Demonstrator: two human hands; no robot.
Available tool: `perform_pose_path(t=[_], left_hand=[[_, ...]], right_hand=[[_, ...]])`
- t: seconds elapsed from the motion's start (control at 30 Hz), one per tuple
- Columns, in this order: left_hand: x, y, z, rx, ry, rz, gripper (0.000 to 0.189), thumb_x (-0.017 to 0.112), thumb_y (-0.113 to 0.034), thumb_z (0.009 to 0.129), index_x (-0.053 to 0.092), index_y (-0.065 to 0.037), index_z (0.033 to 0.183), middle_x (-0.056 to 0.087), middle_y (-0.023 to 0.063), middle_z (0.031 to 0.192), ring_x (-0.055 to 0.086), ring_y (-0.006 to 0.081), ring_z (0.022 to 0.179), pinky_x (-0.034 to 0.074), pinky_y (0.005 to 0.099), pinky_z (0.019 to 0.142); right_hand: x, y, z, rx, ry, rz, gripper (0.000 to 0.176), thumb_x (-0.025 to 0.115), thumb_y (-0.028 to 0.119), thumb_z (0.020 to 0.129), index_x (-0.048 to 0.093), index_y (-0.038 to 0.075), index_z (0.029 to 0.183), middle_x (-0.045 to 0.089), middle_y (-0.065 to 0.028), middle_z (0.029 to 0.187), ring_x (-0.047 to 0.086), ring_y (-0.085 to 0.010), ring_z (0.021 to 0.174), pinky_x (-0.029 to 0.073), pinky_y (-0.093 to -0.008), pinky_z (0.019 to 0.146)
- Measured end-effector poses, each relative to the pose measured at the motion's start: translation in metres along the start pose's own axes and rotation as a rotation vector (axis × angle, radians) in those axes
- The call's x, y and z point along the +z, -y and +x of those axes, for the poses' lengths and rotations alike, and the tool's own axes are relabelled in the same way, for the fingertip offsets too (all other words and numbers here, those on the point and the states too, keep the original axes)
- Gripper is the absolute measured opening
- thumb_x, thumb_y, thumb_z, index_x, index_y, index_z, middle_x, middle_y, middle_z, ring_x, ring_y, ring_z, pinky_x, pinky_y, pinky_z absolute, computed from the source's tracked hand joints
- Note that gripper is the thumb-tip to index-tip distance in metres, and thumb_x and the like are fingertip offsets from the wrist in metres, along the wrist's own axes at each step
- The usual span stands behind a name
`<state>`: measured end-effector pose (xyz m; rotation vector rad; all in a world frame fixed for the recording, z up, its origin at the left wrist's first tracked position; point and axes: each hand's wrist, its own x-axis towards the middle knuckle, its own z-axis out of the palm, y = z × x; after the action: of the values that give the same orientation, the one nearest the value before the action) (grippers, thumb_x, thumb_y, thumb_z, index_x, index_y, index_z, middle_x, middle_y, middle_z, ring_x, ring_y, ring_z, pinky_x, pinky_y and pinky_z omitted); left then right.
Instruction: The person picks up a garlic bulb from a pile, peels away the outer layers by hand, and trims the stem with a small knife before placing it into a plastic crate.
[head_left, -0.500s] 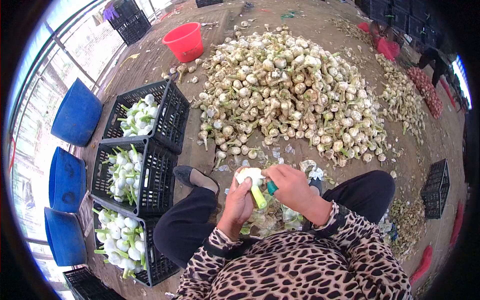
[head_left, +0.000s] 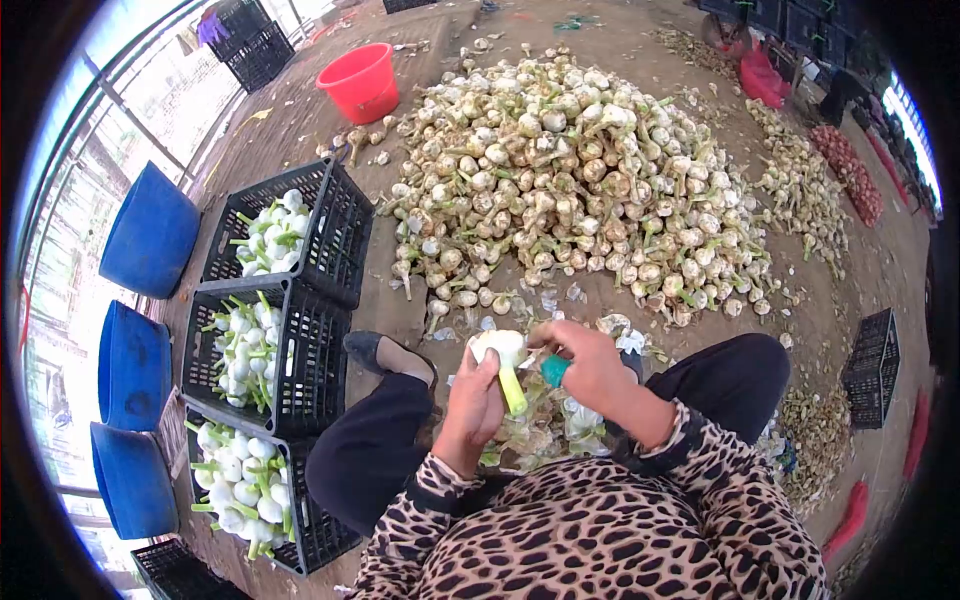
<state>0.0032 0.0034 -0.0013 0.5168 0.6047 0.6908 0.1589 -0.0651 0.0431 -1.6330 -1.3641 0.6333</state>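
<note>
White, smooth & plump, the bulb (head_left: 499, 347) w/ its pale-green stem (head_left: 513, 390) at approx. 5 o'clock is pinched in our L hand (head_left: 473, 402). Our R hand (head_left: 598, 372), at 3 o'clock, curls round a green item (head_left: 555, 370); unpeeled pile (head_left: 590, 180) at 12.

Below the bulb pile (head_left: 580, 190), cannot make out the full shape of the green object (head_left: 554, 371), partly covered by the right hand (head_left: 598, 374), nor all fingers of the left hand (head_left: 474, 405) behind the held bulb (head_left: 501, 350). Far lower left of the pile, see a black crate (head_left: 182, 572) cut off by the bottom edge. At its upper right, cannot tell apart blurred dark shapes.
</note>
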Motion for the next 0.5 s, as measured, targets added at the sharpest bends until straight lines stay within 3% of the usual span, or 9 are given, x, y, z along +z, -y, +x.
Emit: perform_pose_path(t=[0.03, 0.2, 0.23, 0.33, 0.5], left_hand=[[-0.004, 0.004, 0.003, 0.036, 0.075, -0.004, 0.033, 0.053, -0.017, 0.091, 0.041, -0.006, 0.119, 0.053, 0.0077, 0.111, 0.051, 0.0198, 0.104, 0.040, 0.0342, 0.092], [0.005, 0.002, -0.003, 0.031, -0.007, -0.001, 0.031, 0.051, -0.017, 0.092, 0.040, -0.005, 0.119, 0.052, 0.0081, 0.110, 0.051, 0.0201, 0.102, 0.039, 0.0340, 0.092], [0.006, 0.001, -0.004, 0.033, -0.014, 0.000, 0.030, 0.050, -0.017, 0.092, 0.041, -0.005, 0.119, 0.052, 0.0082, 0.110, 0.051, 0.0202, 0.102, 0.039, 0.0339, 0.092], [0.000, 0.004, -0.001, 0.002, 0.006, 0.095, 0.039, 0.051, -0.028, 0.092, 0.043, -0.005, 0.121, 0.055, 0.0072, 0.108, 0.056, 0.0150, 0.092, 0.049, 0.0271, 0.075], [0.004, 0.002, -0.004, -0.167, 0.035, 0.123, 0.052, 0.058, -0.033, 0.087, 0.040, -0.002, 0.125, 0.054, 0.0091, 0.111, 0.057, 0.0183, 0.096, 0.049, 0.0280, 0.082]], right_hand=[[0.006, -0.003, -0.002, -0.046, -0.038, -0.047, 0.024, 0.059, 0.003, 0.072, 0.056, 0.004, 0.096, 0.063, -0.0127, 0.087, 0.060, -0.0320, 0.077, 0.049, -0.0356, 0.067], [0.013, -0.008, -0.002, -0.323, -0.120, -0.295, 0.024, 0.058, 0.002, 0.068, 0.056, 0.004, 0.092, 0.061, -0.0106, 0.086, 0.060, -0.0291, 0.079, 0.049, -0.0367, 0.067], [0.014, -0.007, -0.002, -0.336, -0.091, -0.337, 0.024, 0.058, 0.003, 0.067, 0.055, 0.004, 0.092, 0.060, -0.0104, 0.086, 0.060, -0.0289, 0.079, 0.049, -0.0370, 0.067], [0.011, -0.005, -0.002, -0.359, -0.020, -0.442, 0.026, 0.058, 0.003, 0.067, 0.052, 0.003, 0.092, 0.058, -0.0103, 0.085, 0.059, -0.0287, 0.080, 0.049, -0.0377, 0.067], [-0.007, -0.025, 0.015, -0.322, -0.027, -0.535, 0.027, 0.059, 0.005, 0.067, 0.050, 0.003, 0.092, 0.056, -0.0117, 0.084, 0.058, -0.0285, 0.082, 0.049, -0.0369, 0.069]])
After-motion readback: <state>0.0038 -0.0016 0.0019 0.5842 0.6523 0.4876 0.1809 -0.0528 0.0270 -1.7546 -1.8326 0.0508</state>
